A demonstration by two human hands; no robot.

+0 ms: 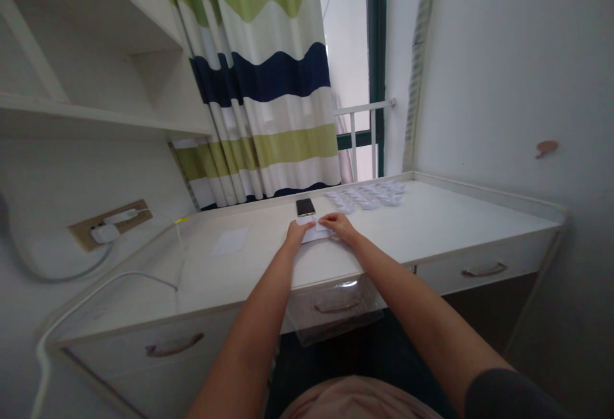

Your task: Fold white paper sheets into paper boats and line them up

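Both my hands rest on a small white sheet of paper (314,233) lying on the white desk (432,227). My left hand (298,233) presses on the sheet's left side with the fingers curled over it. My right hand (338,223) pinches the sheet's upper right part, fingers together. The paper looks partly folded under my fingers. A dark phone (306,206) lies just behind the sheet.
Several small folded white paper pieces (367,195) are spread at the desk's back right. Another flat white sheet (230,240) lies to the left. A wall socket with a white plug and cable (105,232) is at the left. Striped curtain (268,86) and window behind; drawers below the desktop.
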